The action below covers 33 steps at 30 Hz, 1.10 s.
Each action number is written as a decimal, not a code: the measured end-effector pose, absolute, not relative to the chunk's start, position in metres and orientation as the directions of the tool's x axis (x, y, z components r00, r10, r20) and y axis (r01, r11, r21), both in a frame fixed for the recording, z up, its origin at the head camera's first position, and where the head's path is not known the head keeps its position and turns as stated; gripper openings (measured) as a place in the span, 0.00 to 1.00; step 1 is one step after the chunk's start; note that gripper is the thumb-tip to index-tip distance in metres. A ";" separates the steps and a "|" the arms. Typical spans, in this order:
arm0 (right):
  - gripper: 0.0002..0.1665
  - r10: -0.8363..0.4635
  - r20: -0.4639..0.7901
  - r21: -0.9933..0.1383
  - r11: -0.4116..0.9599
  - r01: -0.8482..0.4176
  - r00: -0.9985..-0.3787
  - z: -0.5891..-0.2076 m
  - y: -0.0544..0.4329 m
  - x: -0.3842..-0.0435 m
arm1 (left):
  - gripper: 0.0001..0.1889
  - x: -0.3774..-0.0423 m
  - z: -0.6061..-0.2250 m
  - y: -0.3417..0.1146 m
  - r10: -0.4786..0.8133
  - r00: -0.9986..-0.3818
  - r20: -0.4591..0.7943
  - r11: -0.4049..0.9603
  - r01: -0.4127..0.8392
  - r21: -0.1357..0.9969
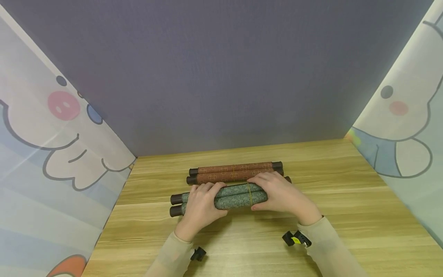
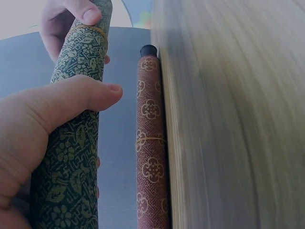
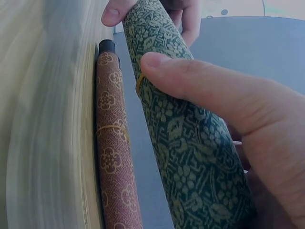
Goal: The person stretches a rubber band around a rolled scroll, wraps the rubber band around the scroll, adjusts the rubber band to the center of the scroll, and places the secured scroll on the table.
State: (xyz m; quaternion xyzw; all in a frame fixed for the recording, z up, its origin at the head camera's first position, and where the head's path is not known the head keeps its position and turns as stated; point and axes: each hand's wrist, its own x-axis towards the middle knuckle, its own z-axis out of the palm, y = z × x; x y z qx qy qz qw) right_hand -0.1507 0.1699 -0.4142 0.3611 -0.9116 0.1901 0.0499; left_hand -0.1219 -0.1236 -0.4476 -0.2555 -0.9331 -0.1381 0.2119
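A green patterned double-rolled scroll (image 1: 238, 196) with dark end knobs is held between both hands, a thin yellow band around its middle. My left hand (image 1: 203, 204) grips it left of centre, thumb on the near side and fingers over the far side. Right of the band, my right hand (image 1: 278, 192) grips it the same way. In both wrist views the green scroll (image 2: 71, 157) is raised above the table surface. Just behind it lies a red-brown scroll (image 1: 216, 177) with gold medallions, dark knobs and its own yellow band; neither hand holds that one.
The wooden table (image 1: 242, 242) runs back to a grey upright panel (image 1: 238, 77). Cartoon-printed sheets (image 1: 45, 161) stand at the left and right sides. Small black devices (image 1: 198, 254) are worn at both wrists.
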 end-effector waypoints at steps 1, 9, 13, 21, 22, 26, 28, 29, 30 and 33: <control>0.49 -0.639 0.227 -0.310 0.668 -0.677 -0.735 -0.414 0.169 -0.150 | 0.47 -0.121 -0.447 -0.123 0.419 -0.780 0.466 0.830 0.536 0.151; 0.50 -0.646 0.240 -0.290 0.664 -0.689 -0.724 -0.413 0.165 -0.147 | 0.47 -0.119 -0.445 -0.121 0.417 -0.781 0.466 0.828 0.537 0.159; 0.50 -0.653 0.276 -0.278 0.648 -0.709 -0.705 -0.416 0.158 -0.145 | 0.47 -0.117 -0.444 -0.117 0.412 -0.781 0.469 0.827 0.536 0.167; 0.53 -0.713 0.301 -0.228 0.591 -0.774 -0.634 -0.424 0.136 -0.140 | 0.44 -0.114 -0.447 -0.109 0.437 -0.773 0.459 0.809 0.561 0.174; 0.54 -0.710 0.301 -0.226 0.595 -0.771 -0.637 -0.424 0.135 -0.139 | 0.44 -0.114 -0.447 -0.109 0.436 -0.773 0.461 0.810 0.560 0.174; 0.58 -0.690 0.287 -0.253 0.614 -0.748 -0.664 -0.422 0.136 -0.138 | 0.46 -0.115 -0.448 -0.110 0.432 -0.775 0.461 0.817 0.553 0.164; 0.61 -0.680 0.265 -0.270 0.629 -0.729 -0.684 -0.420 0.139 -0.138 | 0.46 -0.115 -0.448 -0.111 0.430 -0.777 0.459 0.820 0.549 0.162; 0.62 -0.675 0.251 -0.276 0.637 -0.720 -0.694 -0.418 0.140 -0.138 | 0.46 -0.115 -0.448 -0.111 0.430 -0.778 0.458 0.821 0.549 0.160; 0.63 -0.670 0.236 -0.279 0.647 -0.710 -0.704 -0.417 0.142 -0.138 | 0.47 -0.115 -0.447 -0.112 0.430 -0.779 0.456 0.822 0.547 0.159; 0.64 -0.653 0.199 -0.297 0.670 -0.680 -0.731 -0.414 0.148 -0.139 | 0.47 -0.115 -0.446 -0.113 0.428 -0.783 0.451 0.825 0.542 0.159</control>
